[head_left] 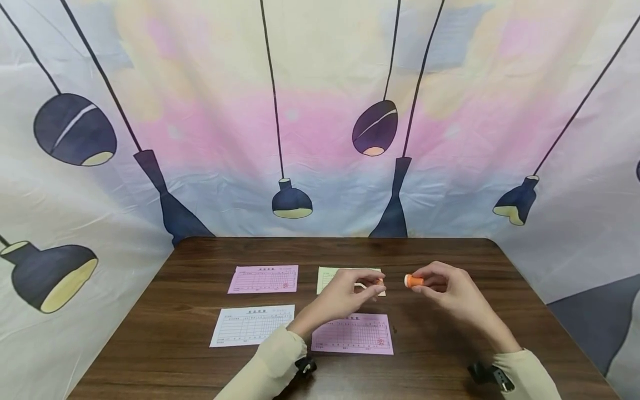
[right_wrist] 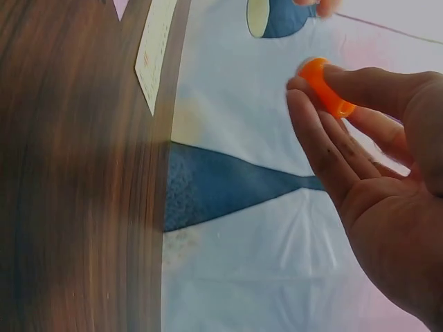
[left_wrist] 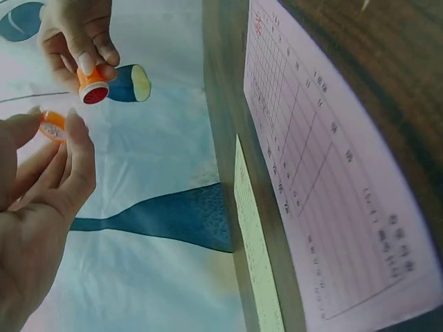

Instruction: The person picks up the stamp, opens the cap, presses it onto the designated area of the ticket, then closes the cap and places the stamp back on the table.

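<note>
My right hand (head_left: 457, 289) pinches a small orange stamp (head_left: 414, 281) above the table. In the left wrist view, the red inked face of the stamp (left_wrist: 95, 94) shows inside its white rim. With thumb and fingertips, my left hand (head_left: 347, 291) holds the orange stamp cap (left_wrist: 52, 126), apart from the stamp. Below and behind the left hand lies a pale yellow-green form (head_left: 327, 276), partly covered by it. A pink form (head_left: 352, 336) with a red stamp mark lies nearer to me, under the left wrist.
Another pink form (head_left: 263, 279) with a red mark lies at the back left. In front of it is a white form (head_left: 252, 326), its corner near my left sleeve. The brown wooden table (head_left: 430, 355) meets a patterned cloth backdrop (head_left: 330, 194) at its far edge.
</note>
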`<state>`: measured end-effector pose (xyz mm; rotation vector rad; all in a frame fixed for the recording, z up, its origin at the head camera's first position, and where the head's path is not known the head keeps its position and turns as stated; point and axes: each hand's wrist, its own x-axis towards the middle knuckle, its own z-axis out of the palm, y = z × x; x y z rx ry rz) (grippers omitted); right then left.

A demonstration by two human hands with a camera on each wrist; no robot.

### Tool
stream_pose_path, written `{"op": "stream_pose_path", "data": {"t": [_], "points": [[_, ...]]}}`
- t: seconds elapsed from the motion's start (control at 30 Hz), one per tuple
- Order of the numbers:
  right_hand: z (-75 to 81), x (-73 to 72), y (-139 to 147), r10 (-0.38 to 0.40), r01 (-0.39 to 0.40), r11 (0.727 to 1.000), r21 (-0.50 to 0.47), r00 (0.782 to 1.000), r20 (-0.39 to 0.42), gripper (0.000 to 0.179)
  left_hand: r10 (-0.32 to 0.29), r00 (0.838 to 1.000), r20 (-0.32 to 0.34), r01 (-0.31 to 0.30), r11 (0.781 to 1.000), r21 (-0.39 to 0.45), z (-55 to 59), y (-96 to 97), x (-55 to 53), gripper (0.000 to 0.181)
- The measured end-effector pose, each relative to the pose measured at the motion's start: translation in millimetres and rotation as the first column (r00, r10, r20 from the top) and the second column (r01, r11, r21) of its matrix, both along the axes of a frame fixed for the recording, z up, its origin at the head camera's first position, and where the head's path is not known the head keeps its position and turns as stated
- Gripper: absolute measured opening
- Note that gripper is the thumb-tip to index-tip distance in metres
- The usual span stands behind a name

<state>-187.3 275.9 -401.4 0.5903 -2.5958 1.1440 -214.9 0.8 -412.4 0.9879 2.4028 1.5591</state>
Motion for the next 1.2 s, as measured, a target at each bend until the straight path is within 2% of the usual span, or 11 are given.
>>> {"op": "stream_pose_path", "data": {"t": [0.07, 0.17, 0.3, 0.5, 0.7, 0.9, 1.07, 1.2], "points": [[-1.3, 0.7, -4, -0.005, 0.005, 1.0, -0.017, 1.0, -0.017, 0.024, 0.044, 0.998, 0.036, -0.046, 0.998, 0.053, -1.3, -4.0, 1.9, 0.028], [-2.6, 1.8, -10, -0.011, 0.009, 0.999, -0.038, 0.999, -0.048, 0.022, 0.08, 0.994, 0.08, -0.089, 0.989, 0.12, -3.2, -9.2, 3.9, 0.024], [-3.8, 3.0, -17, 0.014, -0.02, 0.996, -0.084, 0.998, -0.067, 0.019, 0.079, 0.986, 0.143, -0.103, 0.98, 0.167, -2.8, -15.1, 7.4, 0.024], [-6.2, 5.7, -30, 0.071, -0.075, 0.983, -0.17, 0.997, -0.031, 0.019, 0.079, 0.975, 0.206, -0.125, 0.967, 0.222, -1.4, -21.9, 13.5, 0.029], [-7.4, 10.1, -42, 0.11, -0.101, 0.967, -0.235, 0.994, 0.023, 0.018, 0.067, 0.975, 0.213, -0.121, 0.96, 0.253, -3.2, -29.3, 17.9, 0.031], [-8.5, 11.4, -49, 0.122, -0.1, 0.958, -0.269, 0.99, 0.067, 0.02, 0.1, 0.978, 0.181, -0.142, 0.961, 0.237, -8.1, -34.3, 18.2, 0.031], [-10.1, 10.2, -52, 0.127, -0.106, 0.952, -0.287, 0.99, 0.055, 0.021, 0.132, 0.973, 0.19, -0.175, 0.957, 0.232, -10.0, -35.4, 18.9, 0.033], [-10.0, 8.6, -56, 0.145, -0.121, 0.941, -0.317, 0.988, 0.051, 0.022, 0.116, 0.971, 0.211, -0.166, 0.957, 0.237, -9.5, -34.9, 19.2, 0.035]]}}
